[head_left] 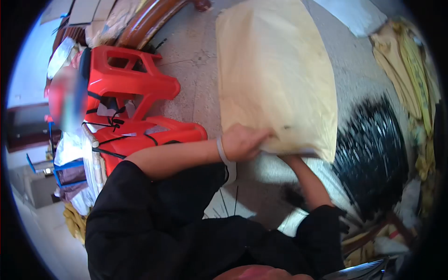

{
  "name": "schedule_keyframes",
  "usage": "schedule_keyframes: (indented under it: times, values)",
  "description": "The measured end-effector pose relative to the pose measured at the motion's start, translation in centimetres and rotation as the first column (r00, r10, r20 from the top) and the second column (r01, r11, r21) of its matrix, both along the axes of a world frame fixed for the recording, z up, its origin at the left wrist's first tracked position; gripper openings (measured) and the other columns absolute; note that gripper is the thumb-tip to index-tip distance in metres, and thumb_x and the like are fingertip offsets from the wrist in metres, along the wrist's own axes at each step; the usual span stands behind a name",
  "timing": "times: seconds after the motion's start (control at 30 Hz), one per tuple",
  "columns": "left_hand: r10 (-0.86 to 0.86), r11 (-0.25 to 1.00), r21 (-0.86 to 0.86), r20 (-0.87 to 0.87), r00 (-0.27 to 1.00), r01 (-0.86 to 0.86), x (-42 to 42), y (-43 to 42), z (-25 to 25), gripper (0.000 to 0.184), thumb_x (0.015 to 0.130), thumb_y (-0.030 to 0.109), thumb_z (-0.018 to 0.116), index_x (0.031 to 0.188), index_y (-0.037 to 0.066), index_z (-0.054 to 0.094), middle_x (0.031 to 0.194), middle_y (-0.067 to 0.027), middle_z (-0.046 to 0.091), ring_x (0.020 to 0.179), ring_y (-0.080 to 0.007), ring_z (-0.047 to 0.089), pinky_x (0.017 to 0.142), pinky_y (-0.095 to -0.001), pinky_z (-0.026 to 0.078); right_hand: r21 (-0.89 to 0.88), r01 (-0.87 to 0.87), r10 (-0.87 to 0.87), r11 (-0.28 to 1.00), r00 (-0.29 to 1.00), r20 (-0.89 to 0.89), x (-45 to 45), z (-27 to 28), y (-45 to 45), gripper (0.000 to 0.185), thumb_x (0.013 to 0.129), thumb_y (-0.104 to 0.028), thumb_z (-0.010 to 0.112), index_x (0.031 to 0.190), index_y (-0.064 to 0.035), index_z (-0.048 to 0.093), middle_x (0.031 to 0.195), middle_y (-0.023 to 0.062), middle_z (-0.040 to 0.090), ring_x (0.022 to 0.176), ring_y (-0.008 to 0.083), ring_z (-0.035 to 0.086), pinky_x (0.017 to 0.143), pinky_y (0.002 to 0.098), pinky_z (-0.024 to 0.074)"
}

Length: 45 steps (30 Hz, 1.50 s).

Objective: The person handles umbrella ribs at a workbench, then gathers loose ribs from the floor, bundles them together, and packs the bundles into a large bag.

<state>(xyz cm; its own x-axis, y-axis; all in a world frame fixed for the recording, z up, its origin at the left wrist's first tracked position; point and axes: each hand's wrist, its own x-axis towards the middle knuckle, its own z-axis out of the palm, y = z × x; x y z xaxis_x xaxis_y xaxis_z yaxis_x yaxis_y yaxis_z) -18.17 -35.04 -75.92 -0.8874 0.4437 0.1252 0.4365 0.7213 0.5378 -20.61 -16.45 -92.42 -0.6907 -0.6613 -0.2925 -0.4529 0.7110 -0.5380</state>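
Observation:
A large pale yellow sack (280, 79) lies stretched out in front of me, with its near edge toward my body. My left hand (245, 142), with a pale band at the wrist, is closed at the sack's near left edge, its fingertips slightly blurred. From the right, my right forearm (310, 184) reaches to the same near edge. The sack hides my right hand, and whether it is inside or underneath I cannot tell. A small dark mark shows on the sack near my left fingertips.
Red plastic stools (133, 79) with black cords stand at the left. A big bundle of shiny black strips (373, 158) lies at the right. Crumpled tan and yellow sacks (401, 70) lie at the far right, a white sack (357, 16) at the top, and brown curved wood (149, 23) at the upper left.

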Motion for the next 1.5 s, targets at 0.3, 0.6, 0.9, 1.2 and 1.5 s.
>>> schedule_keyframes:
  times: [0.3, 0.6, 0.9, 1.2, 1.5]
  values:
    - [-0.223, 0.9, -0.387, -0.015, 0.975, 0.2, -0.6, 9.8, 1.1, 0.033, 0.077, 0.021, 0.067, 0.104, 0.008, 0.054, 0.075, -0.0104, 0.061, 0.061, -0.0277, 0.062, 0.053, -0.0365, 0.049, -0.079, 0.871, -0.669, 0.486, 0.428, 0.608, 22.6, -3.2, 25.8, 0.029, 0.087, -0.029, 0.062, 0.092, -0.0004, 0.063, 0.075, 0.0111, 0.066, 0.064, 0.0161, 0.063, 0.059, 0.0285, 0.0496]
    - [-0.644, 0.639, -0.369, 0.222, 0.732, 0.674, 0.9, 32.6, -8.9, 0.041, 0.078, 0.024, 0.066, 0.113, 0.006, 0.053, 0.115, -0.0112, 0.05, 0.111, -0.0269, 0.048, 0.086, -0.0388, 0.044, 0.097, 0.645, -0.316, -0.758, -0.493, 0.81, 36.7, -12.5, 32.5, 0.043, 0.078, -0.025, 0.074, 0.108, -0.0039, 0.053, 0.082, 0.0089, 0.063, 0.066, 0.0184, 0.062, 0.057, 0.0325, 0.053]
    - [-0.486, 0.748, -0.521, -0.006, 0.874, 0.412, -0.9, 47.5, -18.7, 0.106, 0.059, 0.045, 0.08, 0.14, 0.002, 0.027, 0.124, -0.0133, 0.041, 0.115, -0.0291, 0.039, 0.094, -0.0409, 0.035, 0.05, 0.629, -0.177, -0.776, -0.293, 0.94, 27.7, -10.6, 34.9, 0.045, 0.077, -0.016, 0.074, 0.111, -0.0077, 0.046, 0.09, 0.0034, 0.059, 0.077, 0.0179, 0.06, 0.071, 0.0327, 0.0492]
    - [-0.469, 0.877, -0.352, -0.474, 0.746, 0.328, -3.5, 51.6, -17.7, 0.1, 0.058, 0.067, 0.07, 0.126, -0.002, 0.044, 0.112, -0.014, 0.045, 0.108, -0.0294, 0.041, 0.096, -0.0432, 0.031, 0.047, 0.551, -0.144, -0.833, -0.298, 0.944, 26.6, -11.4, 36.3, 0.062, 0.073, -0.022, 0.08, 0.118, -0.0011, 0.044, 0.091, 0.0027, 0.06, 0.078, 0.011, 0.055, 0.067, 0.026, 0.0486]
    - [-0.504, 0.689, -0.558, 0.091, 0.859, 0.463, 5.9, 47.0, -21.1, 0.059, 0.075, 0.032, 0.068, 0.122, 0.004, 0.044, 0.116, -0.0198, 0.045, 0.102, -0.0322, 0.052, 0.084, -0.0439, 0.044, -0.023, 0.502, -0.183, -0.864, -0.272, 0.945, 25.9, -10.1, 36.9, 0.053, 0.075, -0.022, 0.078, 0.112, -0.0025, 0.046, 0.092, 0.0015, 0.058, 0.078, 0.0109, 0.056, 0.065, 0.0262, 0.0481]
